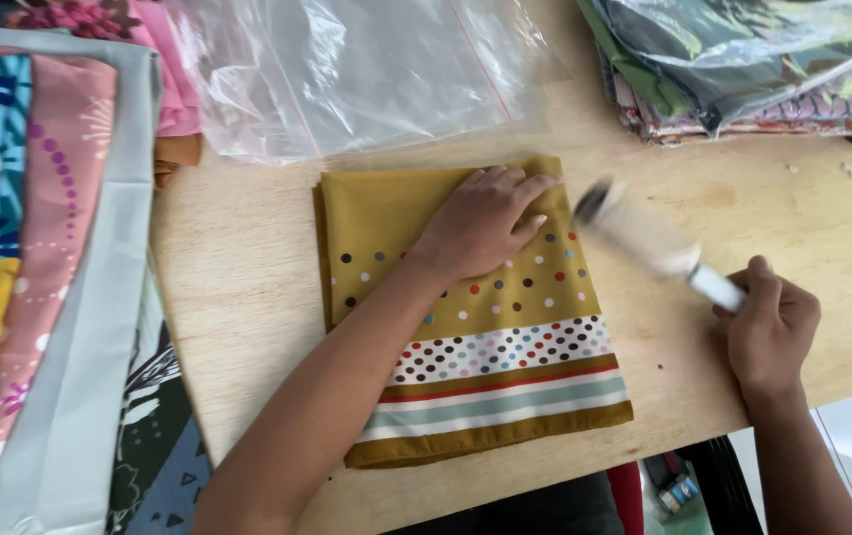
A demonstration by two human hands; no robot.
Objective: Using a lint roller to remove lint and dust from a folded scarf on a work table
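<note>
Starting at the left edge, one stack of patterned cloths [39, 258] hangs over the side of the bench [237, 287], teal, pink and grey layers overlapping. Behind it lies one clear plastic bag [346, 69] with a red seal line, empty and flat. Next comes the single folded scarf [465, 317], mustard with coloured dots and a band of stripes near the person; its long axis runs away from the person toward the bag. The left hand [480, 223] lies flat on the scarf's far half, fingers spread and together on nothing, simply pressing the cloth down. To the right of the scarf, just past its edge, the right hand [768, 332] has its grip closed round the white handle of one lint roller [644, 238], whose head is blurred and angled up-left toward the scarf's far right corner (it hovers near the left fingertips, whether touching the cloth I cannot tell). So the roller sits right of the cloth. At the far right corner rests one bagged pile of prints [743, 69].
</note>
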